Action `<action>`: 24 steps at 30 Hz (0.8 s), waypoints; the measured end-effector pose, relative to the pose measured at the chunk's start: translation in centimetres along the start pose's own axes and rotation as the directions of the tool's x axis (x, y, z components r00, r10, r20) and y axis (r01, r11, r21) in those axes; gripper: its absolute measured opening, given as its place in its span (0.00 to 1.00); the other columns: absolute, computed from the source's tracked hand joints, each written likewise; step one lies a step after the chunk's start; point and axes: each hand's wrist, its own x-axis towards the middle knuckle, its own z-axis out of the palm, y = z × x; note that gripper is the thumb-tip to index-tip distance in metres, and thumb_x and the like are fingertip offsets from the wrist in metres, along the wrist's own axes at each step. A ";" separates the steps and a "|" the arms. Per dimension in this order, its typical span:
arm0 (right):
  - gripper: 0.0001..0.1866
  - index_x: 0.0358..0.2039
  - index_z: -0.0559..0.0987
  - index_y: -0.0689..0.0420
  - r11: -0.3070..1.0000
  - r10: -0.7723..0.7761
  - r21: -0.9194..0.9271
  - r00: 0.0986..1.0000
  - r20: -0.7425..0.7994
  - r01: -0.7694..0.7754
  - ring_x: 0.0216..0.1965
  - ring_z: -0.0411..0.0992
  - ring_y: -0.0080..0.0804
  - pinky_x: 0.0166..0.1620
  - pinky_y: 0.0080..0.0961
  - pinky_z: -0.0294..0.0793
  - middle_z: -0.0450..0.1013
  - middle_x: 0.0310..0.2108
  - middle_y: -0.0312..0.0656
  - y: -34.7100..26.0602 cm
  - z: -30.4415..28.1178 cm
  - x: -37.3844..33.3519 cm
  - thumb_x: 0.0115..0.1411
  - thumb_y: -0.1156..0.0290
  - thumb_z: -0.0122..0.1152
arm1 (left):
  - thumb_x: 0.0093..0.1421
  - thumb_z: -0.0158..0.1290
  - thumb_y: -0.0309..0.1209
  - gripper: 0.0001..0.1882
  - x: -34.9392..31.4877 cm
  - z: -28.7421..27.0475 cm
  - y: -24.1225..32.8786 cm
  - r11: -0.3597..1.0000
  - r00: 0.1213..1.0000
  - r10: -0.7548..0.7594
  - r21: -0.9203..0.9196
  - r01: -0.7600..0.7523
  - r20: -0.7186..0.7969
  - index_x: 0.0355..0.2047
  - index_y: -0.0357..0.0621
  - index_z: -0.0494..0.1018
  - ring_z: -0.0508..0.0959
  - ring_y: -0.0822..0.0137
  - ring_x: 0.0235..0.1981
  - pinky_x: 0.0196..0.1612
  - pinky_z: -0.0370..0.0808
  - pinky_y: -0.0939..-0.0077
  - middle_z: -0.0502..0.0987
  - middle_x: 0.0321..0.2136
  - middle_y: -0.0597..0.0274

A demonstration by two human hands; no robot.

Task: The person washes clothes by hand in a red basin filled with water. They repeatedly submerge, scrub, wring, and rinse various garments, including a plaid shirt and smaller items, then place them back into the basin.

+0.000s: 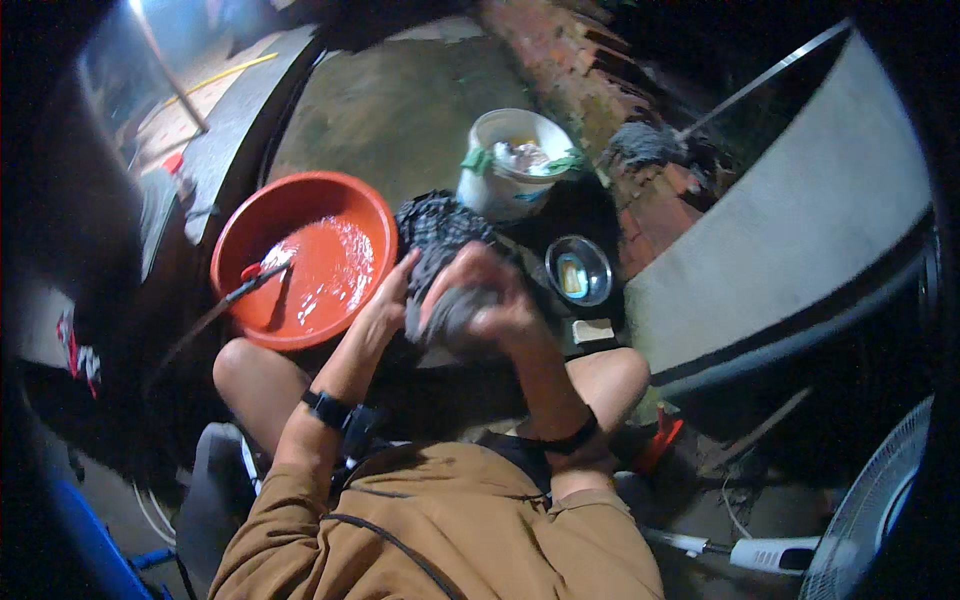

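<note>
A wet-looking dark grey cloth [440,235], partly checked, is bunched between my hands in front of my knees. My left hand [388,300] grips its left side, with the thumb up and the other fingers mostly hidden by the fabric. From the right, my right hand [490,290] is closed over a lighter grey fold of it, blurred by motion. Left of the cloth stands a wide orange-red basin [230,220] with shiny water inside. A dark hose [240,292] with a red part near its end reaches over the rim.
Beyond the cloth stands a white bucket [485,192] holding crumpled items. A metal bowl [603,270] with a packet-like thing and a pale block [592,331] lie to the right. Further right are a curved concrete wall [800,200], a mop [645,145] and a fan [880,500].
</note>
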 end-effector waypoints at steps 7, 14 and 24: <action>0.16 0.38 0.69 0.55 0.936 -0.036 0.305 0.910 -0.413 0.176 0.34 0.69 0.22 0.40 0.20 0.71 0.70 0.32 0.33 3.2 -5.5 -1.9 0.49 0.67 0.61 | 0.62 0.47 0.57 0.26 -1.2 -1.4 -3.4 0.953 0.950 -0.258 0.206 0.221 0.173 0.41 0.45 0.76 0.78 0.69 0.24 0.23 0.75 0.75 0.81 0.30 0.64; 0.14 0.43 0.75 0.56 0.917 0.042 -0.294 0.800 -0.599 -0.268 0.31 0.69 0.23 0.34 0.26 0.71 0.74 0.34 0.38 23.9 -16.5 -6.1 0.59 0.63 0.60 | 0.62 0.44 0.57 0.30 -4.3 3.7 -3.3 0.950 0.935 -0.273 0.217 0.225 0.227 0.40 0.41 0.76 0.82 0.61 0.22 0.18 0.79 0.68 0.81 0.28 0.54; 0.32 0.50 0.73 0.54 0.899 0.413 0.389 0.679 -0.607 -0.199 0.38 0.71 0.36 0.41 0.39 0.71 0.75 0.41 0.40 32.4 -12.4 -10.7 0.57 0.41 0.47 | 0.59 0.47 0.47 0.27 -4.5 7.5 -6.9 0.961 0.877 -0.225 0.245 0.127 0.425 0.55 0.46 0.66 0.77 0.58 0.46 0.37 0.78 0.59 0.75 0.49 0.56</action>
